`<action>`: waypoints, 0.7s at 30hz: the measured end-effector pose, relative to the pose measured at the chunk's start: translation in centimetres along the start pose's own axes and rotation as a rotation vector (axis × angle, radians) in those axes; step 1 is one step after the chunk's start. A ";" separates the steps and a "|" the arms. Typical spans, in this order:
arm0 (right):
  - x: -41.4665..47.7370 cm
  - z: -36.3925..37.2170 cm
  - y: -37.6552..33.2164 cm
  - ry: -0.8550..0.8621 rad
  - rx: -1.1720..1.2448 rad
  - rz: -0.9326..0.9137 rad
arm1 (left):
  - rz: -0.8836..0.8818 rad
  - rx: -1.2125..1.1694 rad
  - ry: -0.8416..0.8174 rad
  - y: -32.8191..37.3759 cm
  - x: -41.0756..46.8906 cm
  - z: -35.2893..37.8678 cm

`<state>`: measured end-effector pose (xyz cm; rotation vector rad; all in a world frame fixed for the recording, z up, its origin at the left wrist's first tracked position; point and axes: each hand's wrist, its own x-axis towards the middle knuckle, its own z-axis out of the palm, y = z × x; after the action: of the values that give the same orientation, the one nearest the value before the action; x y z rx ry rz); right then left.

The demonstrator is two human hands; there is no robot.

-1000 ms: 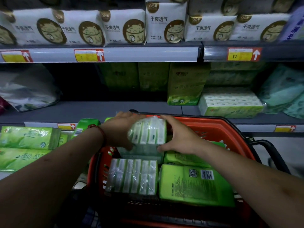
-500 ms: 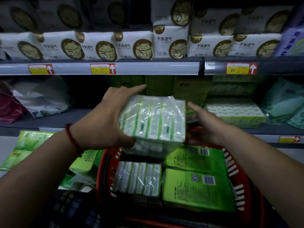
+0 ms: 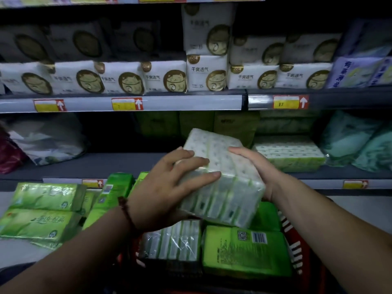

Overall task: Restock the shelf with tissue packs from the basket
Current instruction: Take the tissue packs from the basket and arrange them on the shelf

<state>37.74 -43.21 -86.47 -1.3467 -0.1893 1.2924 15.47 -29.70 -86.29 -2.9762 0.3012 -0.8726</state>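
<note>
A person holds a clear-wrapped tissue pack (image 3: 220, 172) between both hands, above the red basket (image 3: 297, 249) and level with the front edge of the grey shelf (image 3: 101, 164). The left hand (image 3: 167, 187) drapes over the pack's near left corner, fingers spread on top and thumb on the near face. The right hand (image 3: 261, 170) cups the right end, thumb laid over the top; its other fingers are hidden behind the pack. The bundle looks light and soft, a block of small packets under thin film that likely dents under pressure and may slide in a loose grip. Holding it at opposite ends, as here, seems the sounder way, since pinching the film alone could tear it or let the packets sag. A matching stack (image 3: 290, 153) sits on the shelf just right of the hands, with bare shelf to the left. Another clear-wrapped pack (image 3: 171, 240) and green packs (image 3: 244, 253) lie in the basket.
</note>
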 end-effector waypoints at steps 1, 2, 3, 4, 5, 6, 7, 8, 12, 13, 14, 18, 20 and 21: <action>0.2 -0.4 0.3 0.008 0.014 -0.008 | -0.009 -0.018 -0.007 -0.2 -0.1 0.4; 0.4 -0.8 0.7 0.015 0.030 -0.005 | -0.025 -0.038 -0.013 -0.5 -0.1 0.7; 0.6 -1.0 1.0 0.027 0.045 0.000 | -0.050 -0.063 -0.022 -0.8 -0.3 0.9; 0.8 -1.2 1.3 0.046 0.053 -0.004 | -0.086 -0.093 -0.033 -1.0 -0.5 1.0; 1.0 -1.3 1.6 0.073 0.068 -0.003 | -0.140 -0.129 -0.049 -1.2 -0.6 1.0; 1.1 -1.4 1.8 0.098 0.092 -0.004 | -0.216 -0.185 -0.063 -1.2 -0.7 1.1; 1.0 -1.4 2.0 0.122 0.122 -0.009 | -0.313 -0.268 -0.061 -1.2 -0.7 1.2; 1.0 -1.4 2.1 0.143 0.149 -0.019 | -0.426 -0.361 -0.031 -1.1 -0.6 1.4; 0.5 -0.4 2.2 0.180 0.281 -0.072 | -1.040 -0.725 0.202 -0.9 0.9 3.3; 0.2 0.2 2.2 0.196 0.319 -0.088 | -1.197 -0.932 0.229 -0.8 1.5 3.6; 0.1 0.9 2.2 0.213 0.349 -0.107 | -1.315 -1.196 0.241 -0.9 1.9 4.2; -0.1 3.0 2.6 0.270 0.397 -0.238 | -1.500 -1.795 0.188 -1.9 3.4 5.8; -0.1 3.5 3.1 0.322 0.367 -0.302 | -1.538 -1.831 0.191 -2.4 3.9 6.2; -0.2 3.7 3.3 0.338 0.343 -0.314 | -1.531 -1.835 0.212 -2.6 4.2 6.0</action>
<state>33.10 -42.11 -87.80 -1.1628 0.0544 0.7795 22.60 -28.09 -88.94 -3.8372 -3.2688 -1.1720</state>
